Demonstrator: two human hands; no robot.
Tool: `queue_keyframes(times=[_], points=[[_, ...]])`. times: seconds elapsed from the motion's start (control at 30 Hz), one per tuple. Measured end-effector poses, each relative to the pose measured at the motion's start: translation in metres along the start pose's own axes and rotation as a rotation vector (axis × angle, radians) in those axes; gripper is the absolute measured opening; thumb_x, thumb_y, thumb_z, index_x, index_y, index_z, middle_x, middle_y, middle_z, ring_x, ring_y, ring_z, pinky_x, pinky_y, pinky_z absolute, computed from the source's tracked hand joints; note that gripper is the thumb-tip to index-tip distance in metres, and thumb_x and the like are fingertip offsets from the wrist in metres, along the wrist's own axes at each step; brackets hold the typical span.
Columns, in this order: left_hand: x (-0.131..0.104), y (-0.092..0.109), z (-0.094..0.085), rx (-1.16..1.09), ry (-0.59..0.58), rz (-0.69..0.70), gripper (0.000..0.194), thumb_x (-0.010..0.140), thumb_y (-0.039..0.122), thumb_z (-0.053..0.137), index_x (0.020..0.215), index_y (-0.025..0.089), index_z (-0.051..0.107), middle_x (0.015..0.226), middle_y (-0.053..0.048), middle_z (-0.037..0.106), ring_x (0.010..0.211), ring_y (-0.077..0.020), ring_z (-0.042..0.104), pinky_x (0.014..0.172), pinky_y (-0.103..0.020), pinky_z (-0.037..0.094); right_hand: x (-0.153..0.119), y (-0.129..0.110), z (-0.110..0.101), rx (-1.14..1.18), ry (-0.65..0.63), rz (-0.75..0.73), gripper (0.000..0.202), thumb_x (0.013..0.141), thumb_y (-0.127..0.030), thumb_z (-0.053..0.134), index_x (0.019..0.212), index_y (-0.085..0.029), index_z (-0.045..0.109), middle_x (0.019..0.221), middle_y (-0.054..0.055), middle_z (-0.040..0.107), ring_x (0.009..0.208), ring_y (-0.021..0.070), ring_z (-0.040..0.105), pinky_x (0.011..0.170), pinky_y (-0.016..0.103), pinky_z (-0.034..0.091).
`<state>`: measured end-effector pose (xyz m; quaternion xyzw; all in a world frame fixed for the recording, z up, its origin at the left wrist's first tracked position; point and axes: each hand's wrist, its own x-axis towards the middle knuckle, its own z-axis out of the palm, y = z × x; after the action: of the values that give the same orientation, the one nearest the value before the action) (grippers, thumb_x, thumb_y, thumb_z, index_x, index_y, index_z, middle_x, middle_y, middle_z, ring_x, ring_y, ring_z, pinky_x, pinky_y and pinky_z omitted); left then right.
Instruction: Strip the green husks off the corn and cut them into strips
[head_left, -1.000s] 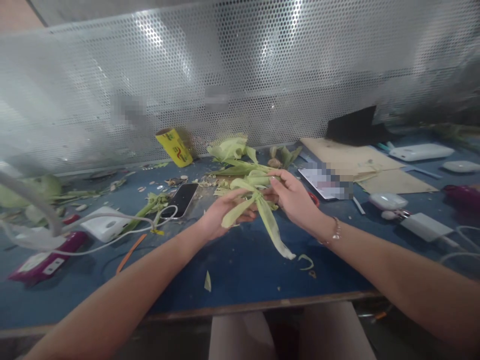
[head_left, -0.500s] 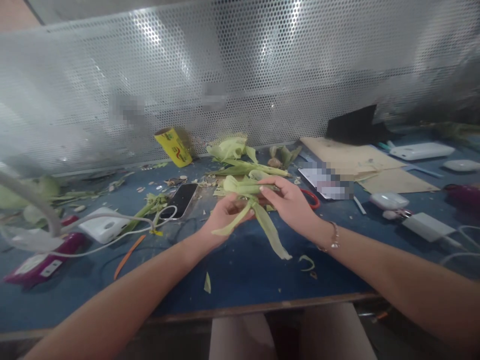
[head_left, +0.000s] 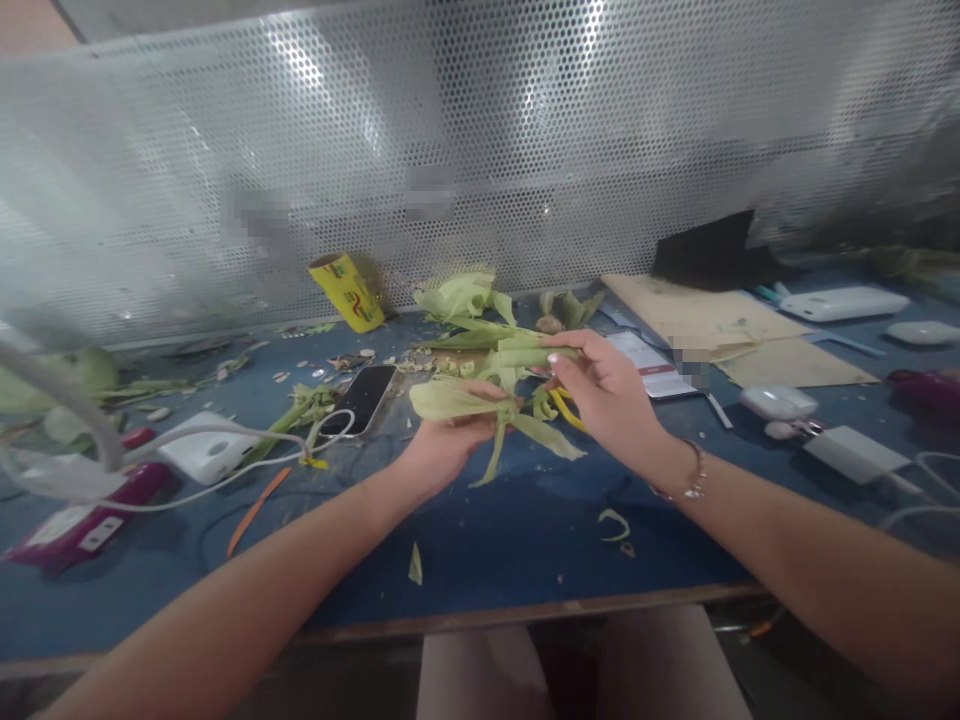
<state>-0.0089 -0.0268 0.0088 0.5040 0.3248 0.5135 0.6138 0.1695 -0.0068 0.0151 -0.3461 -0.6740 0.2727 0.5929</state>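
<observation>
Leaf bundle [head_left: 450, 400], pale green, mid-frame over the blue surface [head_left: 510, 560]. Left hand [head_left: 442, 452] grips it near the gathered centre; right hand [head_left: 611, 395] pinches a green strip [head_left: 521, 357] just above, thumb on top. Probably light, limp, faintly springy; blades likely tear lengthwise. Best hold: gathered centre, loose tips left free. Yellow curved item [head_left: 565, 409] near right fingers.

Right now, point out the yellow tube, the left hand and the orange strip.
Yellow tube [head_left: 349, 295]: head view, printed side.
Left hand [head_left: 444, 452]: head view, back of hand.
Orange strip [head_left: 256, 513]: head view, middle.
</observation>
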Motion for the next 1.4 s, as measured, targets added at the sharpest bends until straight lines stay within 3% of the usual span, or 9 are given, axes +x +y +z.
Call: queue_keyframes(times=[0.13,0.23,0.4,0.67,0.93,1.17,1.27,1.4], points=[[-0.001,0.003,0.001,0.001,-0.011,0.012,0.034,0.059,0.010,0.074,0.086,0.019,0.054,0.083,-0.001,0.069,0.080,-0.0147,0.065,0.073,-0.027,0.048,-0.001,0.004,0.000,0.039,-0.031,0.012,0.016,0.088,-0.032,0.051,0.100,-0.024,0.058,0.080,0.003,0.062,0.078,0.0182,0.065,0.068,0.035,0.055],[-0.001,0.005,0.002,-0.014,0.027,-0.023,0.042,0.058,0.006,0.071,0.091,0.021,0.049,0.082,0.001,0.068,0.080,-0.0147,0.065,0.070,-0.026,0.046,-0.001,0.005,0.002,0.023,-0.012,0.026,0.017,0.087,-0.032,0.051,0.100,-0.023,0.058,0.079,0.003,0.062,0.073,0.0173,0.065,0.067,0.035,0.055],[-0.001,0.005,0.003,-0.058,0.021,-0.111,0.046,0.053,-0.001,0.062,0.094,0.019,0.055,0.082,0.000,0.068,0.079,-0.0139,0.063,0.069,-0.025,0.047,0.000,0.007,0.003,-0.090,0.005,-0.065,0.016,0.089,-0.030,0.046,0.099,-0.022,0.056,0.100,0.006,0.062,0.084,0.0178,0.063,0.072,0.036,0.055],[0.002,0.008,-0.003,-0.254,-0.117,-0.244,0.032,0.057,0.011,0.067,0.088,0.014,0.064,0.076,-0.003,0.066,0.068,-0.0126,0.062,0.064,-0.024,0.050,-0.002,0.013,0.001,-0.297,-0.029,-0.265,0.014,0.091,-0.023,0.040,0.102,-0.022,0.050,0.102,0.008,0.060,0.098,0.0205,0.058,0.086,0.040,0.049],[0.001,0.003,-0.008,-0.177,-0.121,-0.298,0.031,0.061,0.015,0.077,0.088,0.017,0.062,0.076,0.001,0.063,0.069,-0.0118,0.063,0.072,-0.027,0.052,-0.004,0.013,0.004,-0.185,-0.115,-0.126,0.016,0.093,-0.025,0.036,0.106,-0.023,0.045,0.103,0.008,0.058,0.080,0.0167,0.062,0.072,0.035,0.052],[0.003,0.002,-0.006,-0.161,-0.024,-0.273,0.023,0.063,0.014,0.076,0.078,0.017,0.060,0.069,0.000,0.063,0.070,-0.0118,0.064,0.071,-0.024,0.050,-0.003,0.017,0.005,-0.161,-0.110,-0.044,0.016,0.093,-0.029,0.037,0.104,-0.023,0.046,0.092,0.005,0.061,0.070,0.0159,0.062,0.078,0.038,0.050],[0.004,0.004,-0.006,-0.125,0.010,-0.251,0.017,0.066,0.015,0.075,0.076,0.015,0.061,0.071,-0.001,0.064,0.072,-0.0124,0.064,0.073,-0.024,0.050,-0.001,0.020,0.006,-0.152,-0.105,-0.019,0.016,0.093,-0.030,0.038,0.103,-0.023,0.047,0.100,0.007,0.060,0.079,0.0176,0.063,0.080,0.038,0.050],[0.003,0.007,-0.007,-0.129,-0.048,-0.237,0.011,0.070,0.019,0.069,0.077,0.016,0.062,0.072,-0.003,0.065,0.072,-0.0136,0.065,0.079,-0.028,0.050,0.001,0.021,0.008,-0.199,-0.121,0.068,0.013,0.090,-0.028,0.040,0.096,-0.022,0.049,0.094,0.007,0.061,0.086,0.0211,0.061,0.078,0.040,0.050]])
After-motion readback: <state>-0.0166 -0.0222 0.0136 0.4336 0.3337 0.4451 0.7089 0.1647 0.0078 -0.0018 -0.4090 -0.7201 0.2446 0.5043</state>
